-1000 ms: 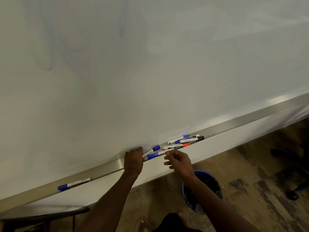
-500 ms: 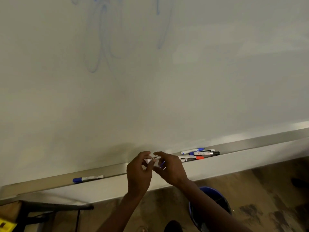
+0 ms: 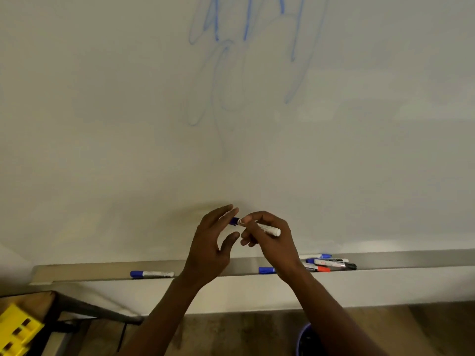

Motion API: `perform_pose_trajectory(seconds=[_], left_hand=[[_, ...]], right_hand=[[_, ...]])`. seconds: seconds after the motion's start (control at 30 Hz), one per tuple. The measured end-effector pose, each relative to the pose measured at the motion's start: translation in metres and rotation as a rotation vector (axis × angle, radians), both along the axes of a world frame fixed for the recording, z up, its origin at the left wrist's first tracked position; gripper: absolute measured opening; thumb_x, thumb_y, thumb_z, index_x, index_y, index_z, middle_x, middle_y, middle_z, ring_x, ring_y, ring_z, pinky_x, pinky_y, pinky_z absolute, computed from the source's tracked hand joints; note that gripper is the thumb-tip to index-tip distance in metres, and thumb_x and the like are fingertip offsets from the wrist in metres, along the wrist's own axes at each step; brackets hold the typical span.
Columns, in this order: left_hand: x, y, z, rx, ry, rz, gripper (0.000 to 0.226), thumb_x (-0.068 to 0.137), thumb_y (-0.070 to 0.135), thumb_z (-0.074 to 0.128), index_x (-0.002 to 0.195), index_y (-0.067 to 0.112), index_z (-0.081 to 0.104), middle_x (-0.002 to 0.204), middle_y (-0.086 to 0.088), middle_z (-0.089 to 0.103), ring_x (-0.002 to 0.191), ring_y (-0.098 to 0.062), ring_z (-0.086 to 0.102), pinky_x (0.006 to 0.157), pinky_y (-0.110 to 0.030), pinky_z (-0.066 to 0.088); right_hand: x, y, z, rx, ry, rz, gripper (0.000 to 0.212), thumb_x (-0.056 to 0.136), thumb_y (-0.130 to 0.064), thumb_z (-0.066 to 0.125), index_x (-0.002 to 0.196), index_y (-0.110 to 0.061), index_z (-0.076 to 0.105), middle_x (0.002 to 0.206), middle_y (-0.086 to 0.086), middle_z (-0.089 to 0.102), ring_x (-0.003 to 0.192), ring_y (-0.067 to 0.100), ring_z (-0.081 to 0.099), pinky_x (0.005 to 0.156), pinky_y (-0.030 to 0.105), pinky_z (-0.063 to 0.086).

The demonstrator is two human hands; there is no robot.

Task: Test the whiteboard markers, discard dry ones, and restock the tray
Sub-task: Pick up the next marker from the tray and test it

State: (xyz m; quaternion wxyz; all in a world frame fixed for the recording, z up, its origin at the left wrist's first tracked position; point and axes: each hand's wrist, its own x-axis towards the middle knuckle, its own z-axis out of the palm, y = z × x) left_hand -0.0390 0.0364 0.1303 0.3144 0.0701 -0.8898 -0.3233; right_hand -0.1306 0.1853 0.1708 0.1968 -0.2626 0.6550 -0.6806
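Note:
I hold a white marker with a blue cap in front of the whiteboard. My right hand grips its white barrel. My left hand has its fingertips on the blue cap, thumb spread apart below. The marker lies nearly level, above the metal tray. On the tray a lone blue-capped marker lies at the left. A cluster of markers with blue, black and red caps lies at the right, partly hidden by my right wrist. Faint blue scribbles mark the board above.
A blue bucket stands on the floor below my right forearm, mostly hidden. A dark table edge and a yellow block-shaped object sit at the lower left. The wooden floor shows at the lower right.
My hands lifted a blue-capped marker from the tray up in front of the board. The view tilted upward, bringing the blue scribbles into sight.

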Motion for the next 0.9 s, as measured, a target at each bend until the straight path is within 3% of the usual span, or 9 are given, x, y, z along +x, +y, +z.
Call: perform_pose_trajectory(seconds=[0.2,0.3,0.4,0.5,0.67,0.77,0.83,0.9], left_hand=[[-0.011,0.007,0.016,-0.079,0.194,0.117,0.030,0.094,0.023,0.058,0.112,0.006,0.073,0.107,-0.007,0.070,0.101,-0.021,0.062,0.088,-0.022,0.051],[-0.015,0.010,0.023,-0.188,0.231,0.081,0.026,0.093,0.020,0.060,0.109,0.004,0.074,0.102,-0.008,0.071,0.096,-0.018,0.061,0.084,-0.024,0.051],[-0.018,0.008,0.033,-0.236,0.217,0.074,0.035,0.099,0.034,0.057,0.111,0.007,0.074,0.102,-0.004,0.073,0.095,-0.016,0.062,0.086,-0.028,0.047],[-0.023,-0.003,0.043,-0.344,0.200,0.056,0.045,0.103,0.046,0.045,0.105,0.011,0.074,0.096,-0.001,0.074,0.092,-0.016,0.062,0.089,-0.026,0.039],[-0.030,-0.016,0.065,-0.527,0.227,0.007,0.032,0.100,0.035,0.055,0.102,0.010,0.074,0.092,-0.001,0.072,0.092,-0.020,0.060,0.088,-0.029,0.037],[-0.030,-0.021,0.077,-0.482,0.240,-0.045,0.020,0.094,0.023,0.062,0.099,0.010,0.075,0.093,0.000,0.073,0.092,-0.020,0.059,0.087,-0.033,0.042],[-0.019,-0.045,0.083,-0.318,0.283,0.038,0.014,0.093,0.015,0.064,0.095,0.008,0.076,0.093,0.000,0.073,0.089,-0.022,0.064,0.085,-0.039,0.051],[0.001,-0.070,0.096,-0.228,0.330,0.151,0.020,0.094,0.021,0.064,0.094,0.006,0.076,0.093,-0.001,0.073,0.087,-0.025,0.068,0.084,-0.037,0.054]], right_hand=[[-0.001,0.001,0.027,-0.086,-0.161,0.036,0.022,0.098,-0.026,0.061,0.105,-0.009,0.073,0.076,0.020,0.073,0.066,0.033,0.071,0.068,0.042,0.059],[-0.003,0.006,0.035,-0.082,-0.179,0.039,0.029,0.089,-0.034,0.068,0.097,-0.006,0.070,0.074,0.019,0.072,0.064,0.033,0.070,0.063,0.039,0.058],[-0.007,0.011,0.044,-0.092,-0.135,0.034,0.020,0.096,-0.023,0.066,0.089,-0.005,0.068,0.071,0.020,0.071,0.061,0.033,0.068,0.058,0.036,0.056],[-0.013,0.015,0.054,-0.102,-0.079,0.057,0.018,0.097,-0.014,0.065,0.093,0.003,0.068,0.075,0.025,0.071,0.064,0.037,0.069,0.061,0.040,0.059],[-0.019,0.020,0.065,-0.139,-0.011,0.078,0.010,0.097,-0.008,0.064,0.091,-0.003,0.070,0.078,0.024,0.073,0.067,0.037,0.072,0.067,0.042,0.062],[-0.018,0.020,0.068,-0.190,0.019,0.058,0.015,0.097,-0.004,0.062,0.085,-0.006,0.070,0.072,0.023,0.072,0.061,0.037,0.070,0.063,0.042,0.060],[-0.027,0.034,0.075,-0.289,-0.029,-0.062,0.025,0.095,0.001,0.060,0.073,-0.008,0.067,0.060,0.021,0.067,0.050,0.034,0.065,0.057,0.039,0.057],[-0.041,0.061,0.088,-0.354,-0.037,-0.166,0.024,0.091,-0.004,0.062,0.069,-0.011,0.067,0.058,0.020,0.066,0.051,0.033,0.065,0.058,0.038,0.057]])
